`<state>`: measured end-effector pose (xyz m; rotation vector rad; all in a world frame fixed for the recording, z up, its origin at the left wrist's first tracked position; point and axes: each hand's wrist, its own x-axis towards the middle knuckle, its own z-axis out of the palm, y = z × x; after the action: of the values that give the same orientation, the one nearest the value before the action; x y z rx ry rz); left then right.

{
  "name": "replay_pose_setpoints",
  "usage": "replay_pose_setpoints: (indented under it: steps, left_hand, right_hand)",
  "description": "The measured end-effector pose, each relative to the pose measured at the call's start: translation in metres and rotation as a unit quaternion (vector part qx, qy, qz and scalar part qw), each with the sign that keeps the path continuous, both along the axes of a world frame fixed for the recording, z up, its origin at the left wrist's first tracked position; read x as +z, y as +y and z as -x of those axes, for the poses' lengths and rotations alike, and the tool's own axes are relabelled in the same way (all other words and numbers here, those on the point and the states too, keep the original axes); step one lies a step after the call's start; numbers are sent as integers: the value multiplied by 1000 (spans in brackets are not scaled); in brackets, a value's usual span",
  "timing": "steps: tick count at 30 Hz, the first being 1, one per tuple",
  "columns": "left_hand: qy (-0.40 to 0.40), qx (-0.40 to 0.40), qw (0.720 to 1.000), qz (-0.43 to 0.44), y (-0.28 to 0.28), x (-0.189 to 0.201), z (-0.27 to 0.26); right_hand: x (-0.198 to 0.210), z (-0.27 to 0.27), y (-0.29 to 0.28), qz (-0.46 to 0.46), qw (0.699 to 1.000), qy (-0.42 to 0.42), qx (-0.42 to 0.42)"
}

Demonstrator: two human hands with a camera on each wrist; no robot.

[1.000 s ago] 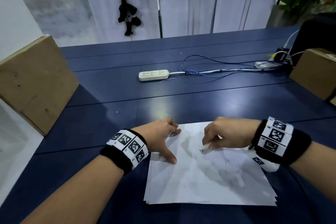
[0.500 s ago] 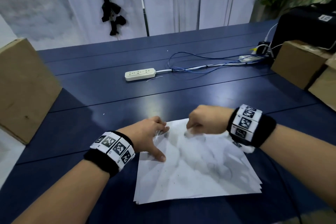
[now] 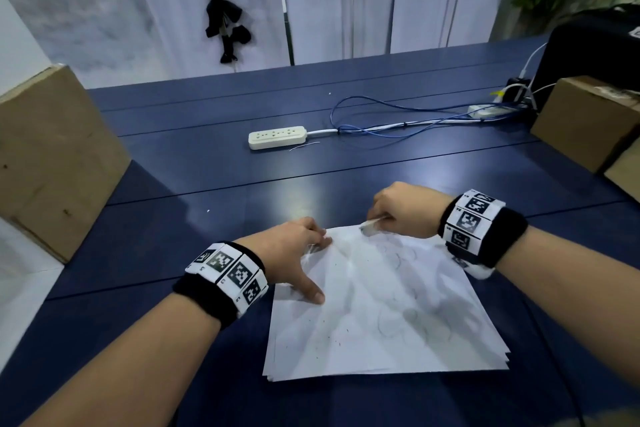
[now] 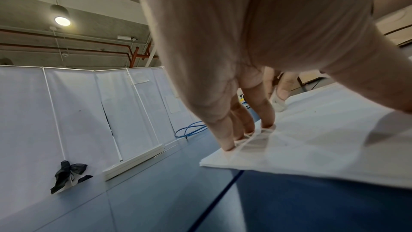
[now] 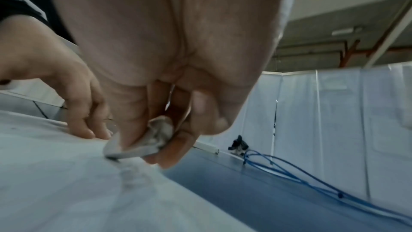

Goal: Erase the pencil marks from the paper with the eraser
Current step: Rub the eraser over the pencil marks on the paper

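Note:
A stack of white paper (image 3: 381, 315) with faint grey pencil loops and dark crumbs lies on the dark blue table (image 3: 207, 184). My left hand (image 3: 298, 253) presses its spread fingers (image 4: 229, 140) and thumb flat on the sheet's far left corner. My right hand (image 3: 398, 210) pinches a worn whitish eraser (image 3: 367, 226) between thumb and fingers at the paper's far edge. In the right wrist view the eraser (image 5: 144, 144) has its dirty corner down on the sheet (image 5: 67, 183) beside a grey smudge. In the left wrist view the eraser (image 4: 277, 103) shows beyond my fingers.
A white power strip (image 3: 277, 137) with white and blue cables (image 3: 398, 121) lies farther back. Cardboard boxes stand at the left (image 3: 52, 156) and right (image 3: 588, 118) table edges. A black case (image 3: 595, 55) sits at the far right. White partition panels close the back.
My right hand has carried the eraser from the middle of the sheet up to its far edge. My left hand has kept pressing the same corner. The head view has shifted.

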<state>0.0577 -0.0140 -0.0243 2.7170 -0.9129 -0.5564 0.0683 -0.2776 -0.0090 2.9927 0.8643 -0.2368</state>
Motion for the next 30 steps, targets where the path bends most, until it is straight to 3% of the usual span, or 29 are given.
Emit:
replay_pose_setpoints:
  steps: [2,5,7,11,13,18,23,25,27,30]
  left_hand:
    - [3,8,1000,3,1,0,-1]
    - [6,11,1000,6,2,-1,-1]
    - [6,9,1000,5,1,0,0]
    - [3,1,1000,-3,-1,2,2]
    - [0,0,1000,-6,0,3,2]
    - [-2,1,1000,-5,-1,3,2]
    - [-9,-8,1000,-19,-3,6,4]
    - [-9,-6,1000,-18,-2,6,3]
    - [-4,-2,1000,-14,-2,5,3]
    - [-4,-1,1000,-10,-2,4,3]
  right_hand:
    - [0,10,-2,-9,999,6,33]
    - [4,36,-3,-55,986,109,117]
    - [2,36,-4,-29,984,141,109]
    - [1,5,-2,10,1000,3,4]
    - [-1,4,-6,4,1000,-23,10]
    - [2,35,-11,-57,983,148,98]
    - [3,0,-7,4,1000,20,-1]
    - [1,2,-8,15,1000,-3,-4]
    - [2,19,-11,-18,998,24,49]
    - [0,39,-14,-55,984,138,98]
